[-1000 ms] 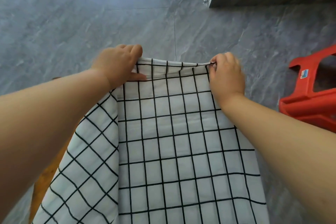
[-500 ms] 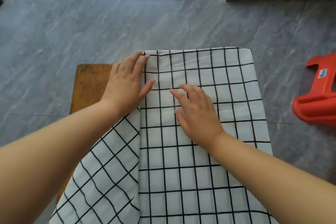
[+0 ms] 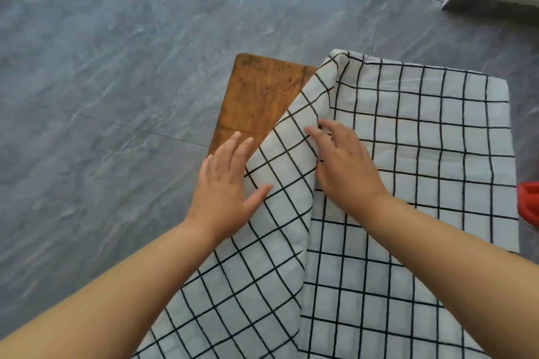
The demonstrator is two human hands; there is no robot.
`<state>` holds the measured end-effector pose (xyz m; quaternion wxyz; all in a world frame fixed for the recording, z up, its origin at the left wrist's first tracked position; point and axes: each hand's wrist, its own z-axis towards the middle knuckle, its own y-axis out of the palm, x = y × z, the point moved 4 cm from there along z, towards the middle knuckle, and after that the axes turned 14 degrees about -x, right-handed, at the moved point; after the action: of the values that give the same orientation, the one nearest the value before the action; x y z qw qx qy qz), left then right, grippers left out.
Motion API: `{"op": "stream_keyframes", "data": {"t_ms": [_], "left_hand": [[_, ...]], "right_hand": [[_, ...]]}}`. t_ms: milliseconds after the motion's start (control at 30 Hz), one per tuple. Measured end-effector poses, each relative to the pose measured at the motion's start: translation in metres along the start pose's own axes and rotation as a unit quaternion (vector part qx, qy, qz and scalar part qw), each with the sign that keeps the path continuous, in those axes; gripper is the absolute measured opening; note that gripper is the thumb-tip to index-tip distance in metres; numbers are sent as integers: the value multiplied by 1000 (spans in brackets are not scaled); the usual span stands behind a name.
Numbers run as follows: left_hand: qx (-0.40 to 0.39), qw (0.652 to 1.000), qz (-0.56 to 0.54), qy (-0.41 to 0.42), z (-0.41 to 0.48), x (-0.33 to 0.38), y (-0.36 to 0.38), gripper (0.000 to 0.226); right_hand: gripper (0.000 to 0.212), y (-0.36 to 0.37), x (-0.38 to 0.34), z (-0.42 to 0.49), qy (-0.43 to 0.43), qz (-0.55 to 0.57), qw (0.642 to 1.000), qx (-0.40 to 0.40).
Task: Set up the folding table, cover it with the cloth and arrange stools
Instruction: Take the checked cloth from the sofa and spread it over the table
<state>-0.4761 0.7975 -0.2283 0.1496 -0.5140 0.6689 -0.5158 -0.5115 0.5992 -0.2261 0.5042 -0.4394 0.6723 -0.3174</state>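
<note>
While the checked cloth (image 3: 408, 154) hides most of the wooden table (image 3: 262, 96) and the red stool (image 3: 529, 201) is cut off at right, the left hand (image 3: 224, 186) lies flat, fingers spread, on a folded flap, the right hand (image 3: 344, 166) pinching its crease.

one cloth (image 3: 408, 154), one table (image 3: 256, 102), two hands (bare)

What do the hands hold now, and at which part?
The right hand seems to pinch a fold of the cloth near its middle. The left hand lies flat on the cloth's left flap, gripping nothing.
</note>
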Motion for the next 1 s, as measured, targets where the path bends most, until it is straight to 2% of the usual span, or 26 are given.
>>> {"op": "stream_keyframes", "data": {"t_ms": [100,233,433,533,633,800,1000], "left_hand": [[-11,1000,-5,-24,-32,-24,11,81],[-21,998,-37,-54,-72,-50,28,85],[-19,992,-99,-80,-113,-68,51,87],[-27,976,-172,-128,-119,-76,55,90],[-43,962,-213,-168,-123,-82,55,90],[-7,972,-161,-171,-132,-85,50,62],[12,976,-150,-154,-134,-83,49,39]], "right_hand": [[66,9,-32,7,-65,-56,996,0],[62,22,-58,13,-152,-124,980,-45],[62,36,-77,12,-201,-174,957,-113],[66,43,-89,16,-215,-224,939,-147],[60,47,-96,27,-209,-250,931,-162],[33,46,-99,36,-241,-277,924,-104],[21,37,-95,30,-259,-254,929,-70]]}}
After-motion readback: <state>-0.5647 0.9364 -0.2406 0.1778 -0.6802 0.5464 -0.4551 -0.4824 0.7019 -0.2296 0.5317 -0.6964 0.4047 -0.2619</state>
